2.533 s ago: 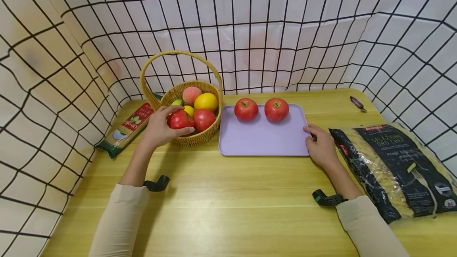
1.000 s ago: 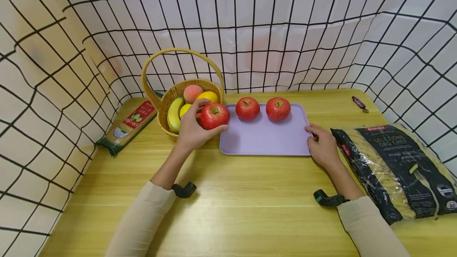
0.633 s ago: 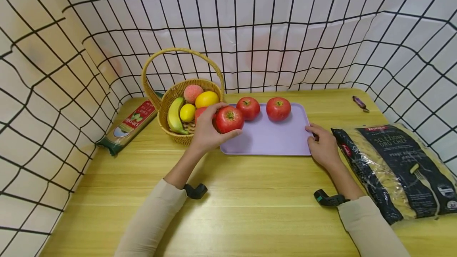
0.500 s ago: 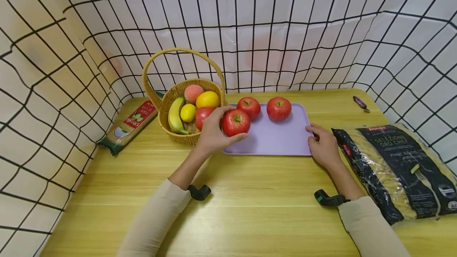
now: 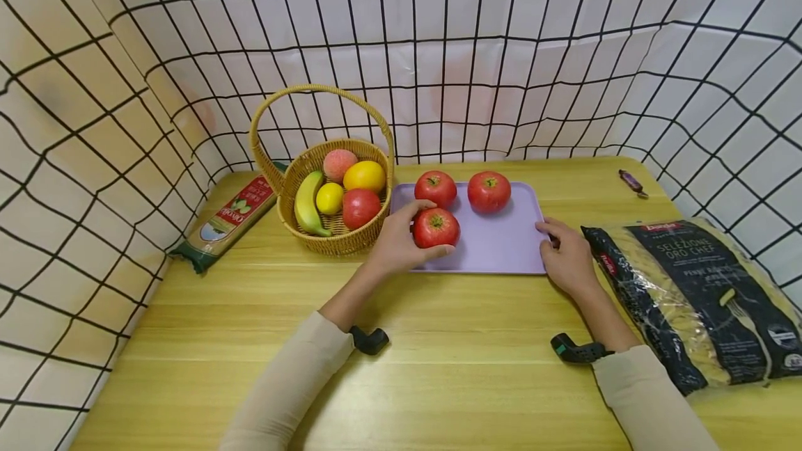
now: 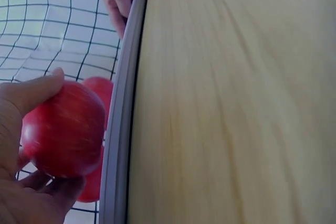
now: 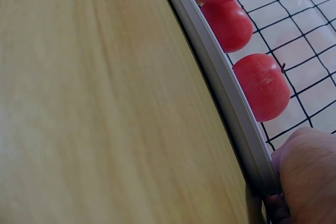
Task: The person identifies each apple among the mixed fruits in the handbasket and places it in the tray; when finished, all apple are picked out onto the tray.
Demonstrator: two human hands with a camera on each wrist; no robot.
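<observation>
In the head view, my left hand [image 5: 399, 241] grips a red tomato [image 5: 436, 230] from its left side, fingers behind and thumb in front. The tomato is over the left front part of a lilac tray [image 5: 498, 246]. Whether it touches the tray I cannot tell. Two more tomatoes are on the tray: the left tomato [image 5: 435, 186] just behind the held one, the right tomato [image 5: 489, 192] beside it. My right hand [image 5: 569, 259] pinches the tray's right edge. In the left wrist view, thumb and fingers curve round the held tomato [image 6: 65, 129].
A wicker basket [image 5: 338, 246] left of the tray holds a banana [image 5: 307, 204], a lemon [image 5: 329, 198], a yellow fruit [image 5: 365, 177], a pinkish fruit [image 5: 339, 164] and a red fruit [image 5: 360, 209]. Pasta bags, one green and red [image 5: 232, 218], one black [image 5: 702, 291], and a wrapped candy [image 5: 631, 183] lie around.
My left hand has lifted the tomato out of the basket and carried it right, over the tray. The right hand keeps its place on the tray edge.
</observation>
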